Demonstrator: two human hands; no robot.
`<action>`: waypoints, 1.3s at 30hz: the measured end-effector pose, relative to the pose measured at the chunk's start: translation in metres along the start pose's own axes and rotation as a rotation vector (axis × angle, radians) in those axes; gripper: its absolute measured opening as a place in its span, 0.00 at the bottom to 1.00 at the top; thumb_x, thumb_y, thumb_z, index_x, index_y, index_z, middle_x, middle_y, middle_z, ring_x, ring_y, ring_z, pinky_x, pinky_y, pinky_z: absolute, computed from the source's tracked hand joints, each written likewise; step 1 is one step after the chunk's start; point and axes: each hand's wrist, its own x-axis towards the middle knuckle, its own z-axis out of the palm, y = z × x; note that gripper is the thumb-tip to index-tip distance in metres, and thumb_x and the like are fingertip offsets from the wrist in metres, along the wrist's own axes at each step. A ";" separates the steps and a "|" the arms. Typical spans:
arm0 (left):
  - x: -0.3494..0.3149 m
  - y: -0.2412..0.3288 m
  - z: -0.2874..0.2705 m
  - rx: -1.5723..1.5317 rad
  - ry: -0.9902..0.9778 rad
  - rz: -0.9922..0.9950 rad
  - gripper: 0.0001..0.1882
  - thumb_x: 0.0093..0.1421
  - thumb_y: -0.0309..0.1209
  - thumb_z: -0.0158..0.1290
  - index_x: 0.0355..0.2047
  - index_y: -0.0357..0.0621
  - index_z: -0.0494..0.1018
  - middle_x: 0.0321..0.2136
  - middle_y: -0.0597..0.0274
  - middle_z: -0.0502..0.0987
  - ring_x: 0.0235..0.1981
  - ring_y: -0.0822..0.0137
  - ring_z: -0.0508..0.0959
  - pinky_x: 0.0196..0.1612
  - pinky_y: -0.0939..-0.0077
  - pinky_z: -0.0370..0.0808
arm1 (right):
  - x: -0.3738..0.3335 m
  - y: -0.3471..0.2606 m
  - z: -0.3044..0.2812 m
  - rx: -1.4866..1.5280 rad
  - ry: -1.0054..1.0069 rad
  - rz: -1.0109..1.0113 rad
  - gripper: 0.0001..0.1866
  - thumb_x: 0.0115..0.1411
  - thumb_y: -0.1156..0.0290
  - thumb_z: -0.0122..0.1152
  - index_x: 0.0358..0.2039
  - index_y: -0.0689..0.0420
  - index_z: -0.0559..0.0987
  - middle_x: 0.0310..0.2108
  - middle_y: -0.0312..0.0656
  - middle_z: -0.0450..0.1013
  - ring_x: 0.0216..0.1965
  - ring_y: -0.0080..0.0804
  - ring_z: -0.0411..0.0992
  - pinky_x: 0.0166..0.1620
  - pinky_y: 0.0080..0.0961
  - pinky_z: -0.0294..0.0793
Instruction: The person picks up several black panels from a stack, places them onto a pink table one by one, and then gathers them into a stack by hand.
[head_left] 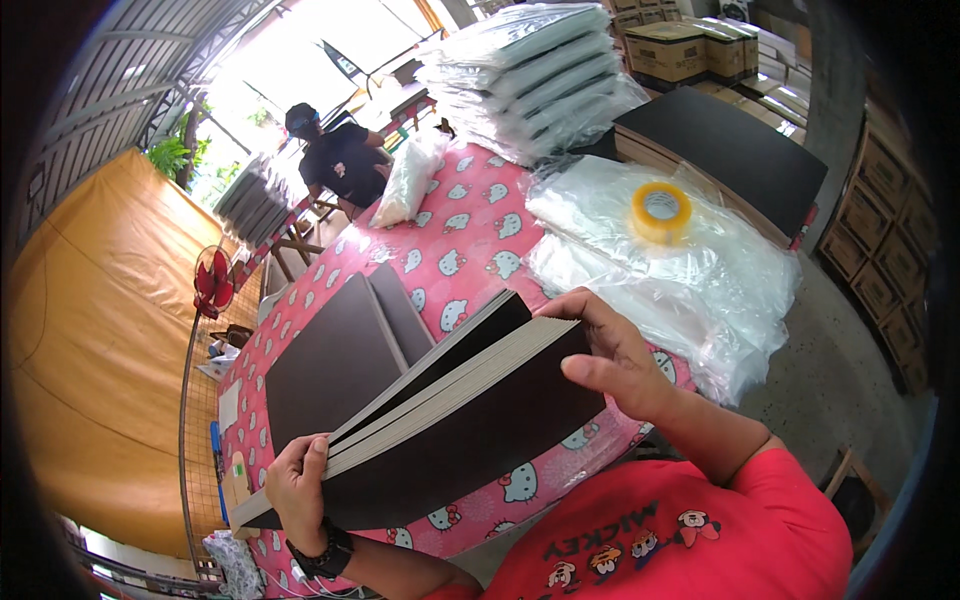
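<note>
You hold a thick, tilted stack of black boards with pale edges (455, 430) above a pink table patterned with white cat faces (480, 240). Your left hand (298, 485) grips the stack's left end; your right hand (615, 360) grips its right end, thumb against the black face. On the stack's far side, a thin section splays away. Beyond the stack to the left lie 2 dark grey boards (330, 360). Beyond it to the right, 1 yellow tape roll (658, 234) rests on clear plastic bags (690, 290). Farther beyond it stand plastic-wrapped packages (530, 85), piled high.
</note>
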 end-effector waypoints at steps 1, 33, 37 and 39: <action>0.000 -0.002 0.001 -0.016 0.011 0.004 0.16 0.54 0.40 0.48 0.29 0.39 0.76 0.13 0.63 0.68 0.18 0.77 0.67 0.22 0.81 0.61 | 0.001 0.000 0.000 0.090 -0.009 0.055 0.31 0.53 0.60 0.55 0.54 0.59 0.60 0.38 0.40 0.58 0.43 0.26 0.58 0.49 0.21 0.55; -0.012 -0.006 -0.004 0.027 -0.007 0.333 0.22 0.45 0.46 0.54 0.29 0.37 0.73 0.18 0.62 0.68 0.23 0.69 0.68 0.28 0.76 0.63 | 0.006 0.000 -0.014 -0.223 -0.101 -0.058 0.28 0.51 0.62 0.56 0.53 0.56 0.65 0.41 0.41 0.60 0.46 0.30 0.59 0.49 0.24 0.58; -0.024 -0.015 -0.010 0.237 -0.070 0.264 0.34 0.38 0.54 0.58 0.34 0.34 0.69 0.30 0.58 0.68 0.33 0.63 0.69 0.38 0.70 0.64 | 0.027 0.004 -0.111 -0.616 0.014 -0.102 0.20 0.53 0.66 0.57 0.47 0.54 0.71 0.39 0.39 0.70 0.37 0.26 0.68 0.42 0.22 0.67; -0.027 0.004 -0.010 0.304 -0.084 0.324 0.22 0.41 0.39 0.58 0.32 0.35 0.71 0.28 0.57 0.72 0.35 0.59 0.70 0.40 0.66 0.66 | 0.033 -0.006 -0.198 -0.847 0.281 0.110 0.13 0.51 0.70 0.59 0.37 0.59 0.77 0.33 0.38 0.74 0.32 0.22 0.71 0.39 0.17 0.68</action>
